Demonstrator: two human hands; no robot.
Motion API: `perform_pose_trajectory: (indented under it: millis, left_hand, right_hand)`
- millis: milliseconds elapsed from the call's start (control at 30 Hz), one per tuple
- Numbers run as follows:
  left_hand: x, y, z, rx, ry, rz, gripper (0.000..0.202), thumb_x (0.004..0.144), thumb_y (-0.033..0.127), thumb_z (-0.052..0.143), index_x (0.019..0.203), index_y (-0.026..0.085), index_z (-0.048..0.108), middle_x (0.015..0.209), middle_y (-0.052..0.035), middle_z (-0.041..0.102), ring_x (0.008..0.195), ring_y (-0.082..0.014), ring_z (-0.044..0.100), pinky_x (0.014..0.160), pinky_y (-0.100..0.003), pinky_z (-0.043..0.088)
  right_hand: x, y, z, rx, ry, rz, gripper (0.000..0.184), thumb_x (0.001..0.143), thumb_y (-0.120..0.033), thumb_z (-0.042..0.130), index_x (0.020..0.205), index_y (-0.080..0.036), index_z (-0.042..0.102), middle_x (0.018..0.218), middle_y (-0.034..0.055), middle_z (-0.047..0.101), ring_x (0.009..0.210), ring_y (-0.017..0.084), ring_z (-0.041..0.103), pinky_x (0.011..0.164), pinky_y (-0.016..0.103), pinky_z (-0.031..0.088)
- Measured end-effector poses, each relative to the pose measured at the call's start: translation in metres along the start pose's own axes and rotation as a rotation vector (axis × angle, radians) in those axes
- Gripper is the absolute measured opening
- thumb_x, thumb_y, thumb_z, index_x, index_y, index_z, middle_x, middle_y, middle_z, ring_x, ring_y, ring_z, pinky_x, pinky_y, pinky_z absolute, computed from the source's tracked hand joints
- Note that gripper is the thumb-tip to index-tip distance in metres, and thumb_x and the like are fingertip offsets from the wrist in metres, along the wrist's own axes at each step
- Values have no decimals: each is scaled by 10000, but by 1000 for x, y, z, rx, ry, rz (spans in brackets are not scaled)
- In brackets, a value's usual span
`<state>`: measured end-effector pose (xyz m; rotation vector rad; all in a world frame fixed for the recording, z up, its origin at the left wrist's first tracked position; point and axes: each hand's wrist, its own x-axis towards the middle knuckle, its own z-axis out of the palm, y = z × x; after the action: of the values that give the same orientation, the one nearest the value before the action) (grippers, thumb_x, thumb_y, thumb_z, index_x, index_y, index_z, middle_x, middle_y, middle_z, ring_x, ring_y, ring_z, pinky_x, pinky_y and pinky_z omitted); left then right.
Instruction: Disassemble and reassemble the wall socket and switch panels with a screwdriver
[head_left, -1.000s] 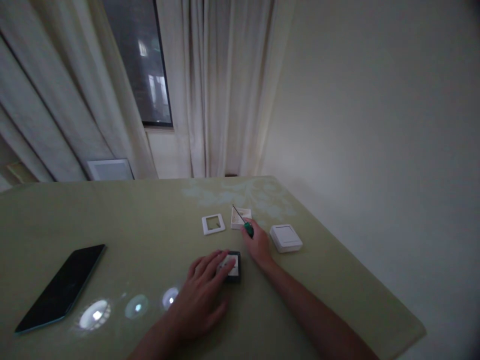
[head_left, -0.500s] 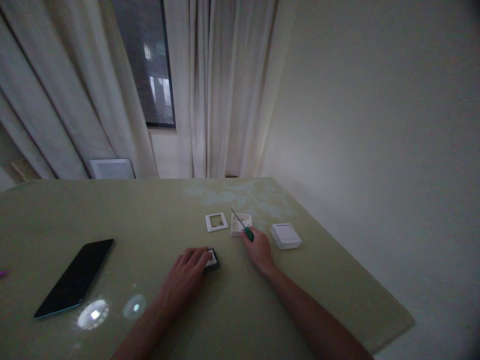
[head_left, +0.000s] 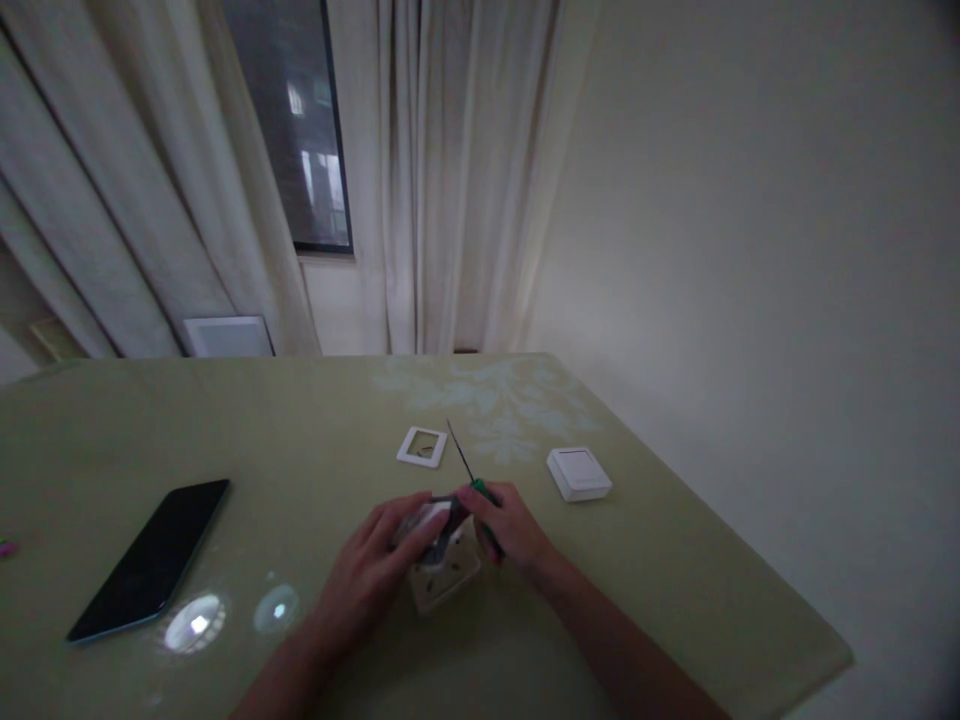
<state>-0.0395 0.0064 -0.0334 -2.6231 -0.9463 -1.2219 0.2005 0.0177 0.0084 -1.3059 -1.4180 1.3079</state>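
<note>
My left hand (head_left: 375, 550) is closed around a dark grey-framed wall switch insert (head_left: 442, 530) with a white middle. Just below the insert is an open white mounting box (head_left: 448, 585), tilted, with small dark slots or holes in it. In my right hand (head_left: 510, 530) is a screwdriver (head_left: 480, 487) with a green handle, its thin shaft pointing up and away to the left. The right fingers are also by the box's right edge; whether they grip it is hard to see. Fingers cover part of the insert.
A white square frame (head_left: 403, 457) lies beyond my hands, with small screws inside its opening. To the right is a closed white square box (head_left: 581, 475). A black tablet (head_left: 154, 560) lies at the left of the green table (head_left: 300, 420). A wall (head_left: 750, 300) borders the right side.
The white mounting box has come from beside the square frame towards me, under the insert. My right hand has moved closer with the screwdriver, and my left hand has brought the insert to it.
</note>
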Motion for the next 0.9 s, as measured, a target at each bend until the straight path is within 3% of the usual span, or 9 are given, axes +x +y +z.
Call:
perform_pose_trajectory:
  millis: [100, 167, 300, 467, 567, 733, 800, 900]
  left_hand:
    - [-2, 8, -7, 12, -75, 89, 578, 1132, 97, 427, 1631, 373, 524, 1469, -105, 671, 1326, -285, 653, 1073, -397, 609]
    - [-4, 10, -7, 3, -90, 62, 591, 1131, 99, 437, 1651, 375, 488, 1487, -106, 661, 1352, -292, 638, 1099, -409, 597]
    - [-9, 8, 3, -44, -85, -117, 608, 1098, 132, 534, 1661, 338, 434, 1505, -137, 643, 1361, -313, 634, 1105, -440, 597]
    - [-15, 1, 15, -211, -127, -281, 507, 1086, 204, 558, 1576, 320, 502, 1419, -116, 700, 1277, -285, 698, 1072, -391, 617]
    - [-17, -2, 10, -321, -135, -386, 432, 1115, 229, 481, 1531, 323, 546, 1448, -108, 687, 1327, -288, 682, 1108, -417, 601]
    - [-11, -1, -11, -450, -245, -515, 429, 1156, 309, 407, 1567, 355, 522, 1532, -83, 657, 1365, -288, 672, 1128, -438, 596]
    - [-9, 2, -14, -458, -304, -478, 510, 1110, 387, 543, 1614, 358, 472, 1594, -100, 607, 1417, -326, 631, 1155, -474, 579]
    - [-8, 8, -10, -428, -379, -412, 883, 927, 427, 809, 1684, 342, 361, 1634, -139, 557, 1456, -385, 583, 1179, -530, 557]
  right_hand:
    - [-3, 4, 2, 102, -56, 69, 710, 777, -821, 751, 952, -135, 801, 519, -60, 529, 389, 83, 395, 370, 215, 285]
    - [-8, 6, -1, 166, -55, 103, 667, 737, -716, 845, 1074, -141, 815, 632, -41, 618, 422, 66, 402, 379, 205, 288]
    - [-14, 9, -9, 270, -5, 153, 571, 681, -530, 946, 1118, -180, 833, 798, -12, 710, 470, 48, 427, 397, 201, 275]
    - [-15, 15, -9, 258, 42, 238, 631, 679, -526, 949, 1176, -164, 810, 775, -29, 686, 439, 43, 414, 389, 214, 267]
    - [-16, 18, -6, 282, 9, 275, 639, 680, -526, 938, 1177, -152, 794, 775, -27, 690, 434, 43, 415, 388, 213, 264]
    - [-19, 18, -3, 209, -8, 230, 590, 708, -512, 909, 1164, -172, 751, 804, -22, 701, 436, 60, 438, 393, 221, 321]
    - [-20, 17, -4, 168, -20, 198, 564, 737, -491, 898, 1198, -200, 752, 817, -24, 696, 468, 78, 465, 421, 229, 361]
    - [-22, 16, -4, 118, -30, 144, 519, 769, -437, 875, 1236, -237, 767, 829, -19, 696, 574, 130, 561, 519, 255, 459]
